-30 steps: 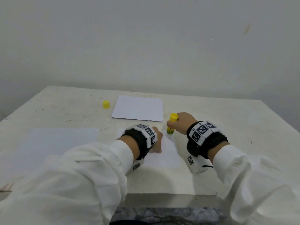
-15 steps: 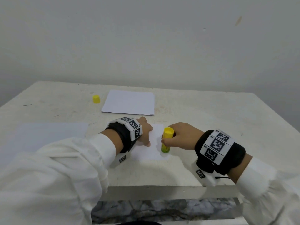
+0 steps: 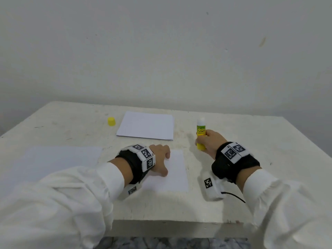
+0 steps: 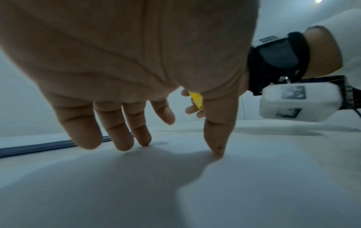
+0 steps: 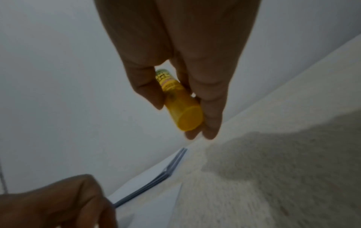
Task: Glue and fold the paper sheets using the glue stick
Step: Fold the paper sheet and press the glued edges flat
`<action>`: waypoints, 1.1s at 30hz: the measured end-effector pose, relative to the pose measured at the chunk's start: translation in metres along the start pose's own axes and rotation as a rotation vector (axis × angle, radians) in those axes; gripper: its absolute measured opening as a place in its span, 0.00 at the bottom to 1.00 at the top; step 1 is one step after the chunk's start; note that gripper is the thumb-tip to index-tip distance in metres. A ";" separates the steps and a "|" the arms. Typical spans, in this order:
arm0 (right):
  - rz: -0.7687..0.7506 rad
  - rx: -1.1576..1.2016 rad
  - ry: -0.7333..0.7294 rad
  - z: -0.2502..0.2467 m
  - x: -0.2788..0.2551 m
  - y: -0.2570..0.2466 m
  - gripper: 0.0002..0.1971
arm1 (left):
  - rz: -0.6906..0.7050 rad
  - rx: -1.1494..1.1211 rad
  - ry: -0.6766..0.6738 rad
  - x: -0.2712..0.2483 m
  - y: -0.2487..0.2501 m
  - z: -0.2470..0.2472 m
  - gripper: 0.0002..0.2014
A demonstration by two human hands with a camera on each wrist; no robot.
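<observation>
Currently R hand [image 3: 209,142] grips the glue stick [image 3: 200,134] upright, white tip up, cap off, base near or on the tabletop [image 3: 269,141] just right of the small sheet [image 3: 177,172]; contact w/ surface can't tell. L hand [image 3: 159,159] lies flat, fingers straight, fingertips [image 4: 143,141] and thumb pressing the sheet's left part, near the front edge at mid-width.

Step, my read: glue pass on this sheet looks finished, stick being parked; fold comes next. Next move needs R hand to let go of the stick standing up, then lift one sheet edge and bring it over while L keeps the sheet pinned. Whether glue is on the paper isn't visible.

Around: paper stack [image 3: 146,125] toward the back edge, center; yellow cap [image 3: 111,121] left of it, well apart from the stick; large sheet [image 3: 59,159] at the left edge. Nothing blocks the fold; uncapped stick sits close to the sheet's right edge, could get knocked.
</observation>
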State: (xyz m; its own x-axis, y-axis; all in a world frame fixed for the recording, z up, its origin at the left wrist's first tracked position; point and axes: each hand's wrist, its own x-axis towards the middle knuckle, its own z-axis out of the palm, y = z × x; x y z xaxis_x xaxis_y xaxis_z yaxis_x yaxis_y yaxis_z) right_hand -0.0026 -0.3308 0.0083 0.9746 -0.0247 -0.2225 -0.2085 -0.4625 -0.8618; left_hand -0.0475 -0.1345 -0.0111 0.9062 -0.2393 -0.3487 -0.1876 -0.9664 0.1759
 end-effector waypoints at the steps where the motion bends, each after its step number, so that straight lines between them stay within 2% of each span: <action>1: 0.003 -0.113 0.036 0.001 0.006 0.000 0.04 | 0.005 0.012 -0.024 -0.001 0.000 -0.001 0.27; 5: 0.067 -0.493 0.057 0.000 0.015 -0.007 0.17 | 0.031 0.049 -0.071 -0.005 -0.003 -0.003 0.25; 8: 0.116 -0.615 0.042 0.003 0.018 -0.010 0.18 | 0.048 0.060 -0.046 -0.008 -0.005 -0.001 0.25; 14: 0.183 -0.637 0.060 0.004 0.016 -0.005 0.11 | 0.078 0.103 0.001 -0.016 -0.008 0.000 0.27; 18: 0.267 -0.602 0.085 0.002 0.007 -0.003 0.24 | 0.108 -0.016 0.069 -0.027 -0.018 -0.003 0.23; 19: 0.290 -0.574 0.094 0.001 0.002 -0.002 0.25 | 0.111 -0.038 0.084 -0.031 -0.024 -0.005 0.22; 21: 0.294 -0.574 0.085 0.005 -0.011 -0.007 0.19 | 0.096 -0.064 0.099 -0.040 -0.044 -0.009 0.20; 23: 0.256 -0.661 0.019 0.016 -0.027 -0.017 0.08 | 0.054 -0.080 0.101 -0.052 -0.073 -0.013 0.19; 24: 0.215 -0.698 -0.039 0.027 -0.036 -0.026 0.08 | 0.018 -0.086 0.097 -0.058 -0.091 -0.014 0.19; 26: 0.094 -0.753 -0.182 0.058 -0.051 -0.047 0.12 | -0.090 -0.071 0.076 -0.072 -0.130 -0.016 0.21; 29: -0.070 -0.770 -0.313 0.116 -0.065 -0.081 0.10 | -0.274 0.049 -0.013 -0.093 -0.190 -0.019 0.29; 33: -0.215 -0.908 -0.398 0.193 -0.074 -0.117 0.24 | -0.434 0.118 -0.110 -0.119 -0.254 -0.026 0.45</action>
State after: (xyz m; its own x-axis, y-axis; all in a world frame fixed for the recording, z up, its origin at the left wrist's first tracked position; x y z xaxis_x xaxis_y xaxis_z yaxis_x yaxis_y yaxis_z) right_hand -0.0663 -0.1039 0.0373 0.8515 0.3592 -0.3821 0.2709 -0.9251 -0.2660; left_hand -0.0983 0.1419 0.0095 0.8658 0.1874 -0.4639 0.1528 -0.9819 -0.1115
